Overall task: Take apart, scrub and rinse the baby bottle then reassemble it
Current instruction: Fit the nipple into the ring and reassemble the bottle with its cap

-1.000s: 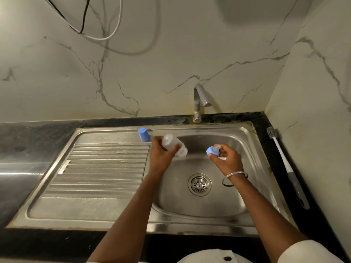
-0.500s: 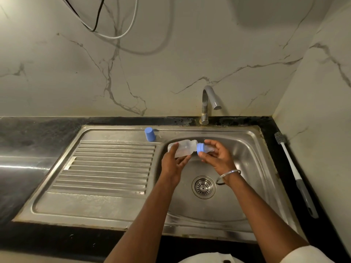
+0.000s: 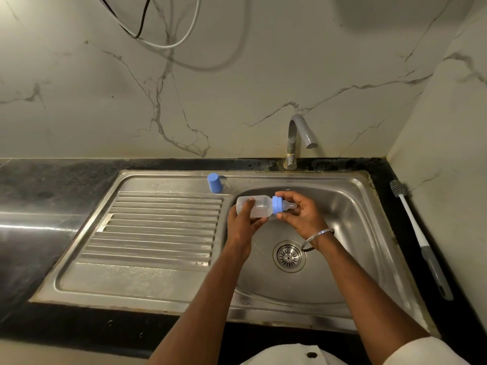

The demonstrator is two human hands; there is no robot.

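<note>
Just above the basin (image 3: 342,206) of the sink, the bottle (image 3: 257,206) lies on its side, base to the left and nipple (image 3: 290,206) to the right. The left hand (image 3: 242,227) grips the translucent body from below, fingers curled up round its base end and thumb under it. The right hand (image 3: 303,217) pinches the blue ring (image 3: 276,204) at the neck between thumb and fingertips, the nipple poking past them. Whether any water sits inside the bottle cannot be told. A strainer (image 3: 289,256) sits at the bottom of the basin, below the hands. The blue cap (image 3: 214,183) stands on the far edge of the drainboard (image 3: 158,227), well apart from the bottle. A brush (image 3: 413,225) lies on the dark counter (image 3: 39,185) to the right of the sink, and the tap (image 3: 297,135) rises behind the basin. A bangle (image 3: 317,237) circles the right wrist.
</note>
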